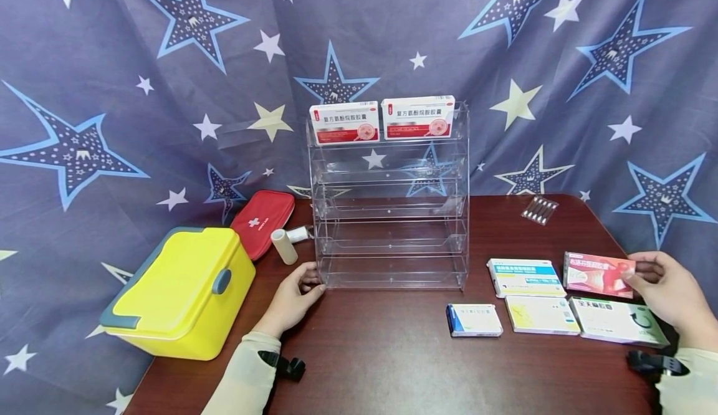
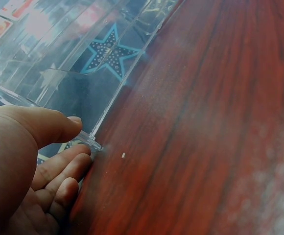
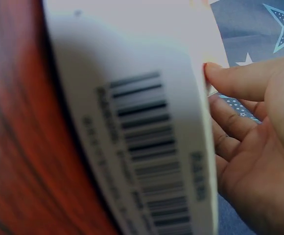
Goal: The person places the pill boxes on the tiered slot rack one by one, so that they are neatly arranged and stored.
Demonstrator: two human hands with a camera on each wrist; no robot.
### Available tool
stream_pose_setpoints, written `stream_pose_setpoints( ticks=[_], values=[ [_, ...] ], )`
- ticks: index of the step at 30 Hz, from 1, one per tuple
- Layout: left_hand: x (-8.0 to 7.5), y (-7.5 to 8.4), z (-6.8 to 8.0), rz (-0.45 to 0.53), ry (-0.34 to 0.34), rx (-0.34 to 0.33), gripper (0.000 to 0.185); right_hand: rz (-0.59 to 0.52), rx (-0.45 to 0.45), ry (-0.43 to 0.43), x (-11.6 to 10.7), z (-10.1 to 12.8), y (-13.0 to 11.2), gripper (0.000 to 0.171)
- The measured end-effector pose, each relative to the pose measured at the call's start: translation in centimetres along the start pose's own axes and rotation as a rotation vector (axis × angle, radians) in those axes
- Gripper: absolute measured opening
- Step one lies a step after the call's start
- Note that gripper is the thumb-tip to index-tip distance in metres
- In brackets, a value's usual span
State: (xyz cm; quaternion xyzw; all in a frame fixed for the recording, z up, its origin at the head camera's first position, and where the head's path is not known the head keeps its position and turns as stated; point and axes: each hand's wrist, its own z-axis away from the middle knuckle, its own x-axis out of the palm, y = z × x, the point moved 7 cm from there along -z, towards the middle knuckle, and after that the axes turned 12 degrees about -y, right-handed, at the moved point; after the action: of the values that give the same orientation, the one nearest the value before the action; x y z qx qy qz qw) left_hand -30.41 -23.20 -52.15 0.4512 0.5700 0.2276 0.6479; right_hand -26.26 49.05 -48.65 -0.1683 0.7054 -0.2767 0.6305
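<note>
I work at a staged tabletop set: a dark red-brown wooden table (image 1: pixel 392 352) against a hung blue star-printed cloth backdrop (image 1: pixel 112 91).

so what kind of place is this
Probably a staged tabletop set for sorting medicine: a star-printed blue cloth backdrop, a clear acrylic tiered shelf rack on a dark wooden table, and a red first-aid pouch.

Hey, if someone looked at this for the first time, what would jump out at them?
Probably the clear acrylic rack at the table's middle, two red-and-white medicine boxes on its top shelf, the left hand holding its lower corner. Next, the bright yellow case at the left edge, and the pink box gripped by the right hand.
</note>
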Motion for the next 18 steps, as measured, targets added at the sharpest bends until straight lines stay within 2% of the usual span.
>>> stream_pose_setpoints(
  ticks=[5,12,18],
  values=[
    [0.04,0.0,-0.03,-0.005,-0.003,0.0,0.045,-0.021,0.021,0.021,-0.21,0.19,-0.06,0.035],
    [0.01,0.09,0.0,-0.004,0.0,-0.008,0.045,-0.04,-0.012,0.047,-0.38,0.27,0.14,0.032],
    [-0.03,0.04,0.01,-0.005,0.002,-0.011,0.045,-0.13,-0.044,0.085,-0.51,0.23,0.34,0.026]
  ],
)
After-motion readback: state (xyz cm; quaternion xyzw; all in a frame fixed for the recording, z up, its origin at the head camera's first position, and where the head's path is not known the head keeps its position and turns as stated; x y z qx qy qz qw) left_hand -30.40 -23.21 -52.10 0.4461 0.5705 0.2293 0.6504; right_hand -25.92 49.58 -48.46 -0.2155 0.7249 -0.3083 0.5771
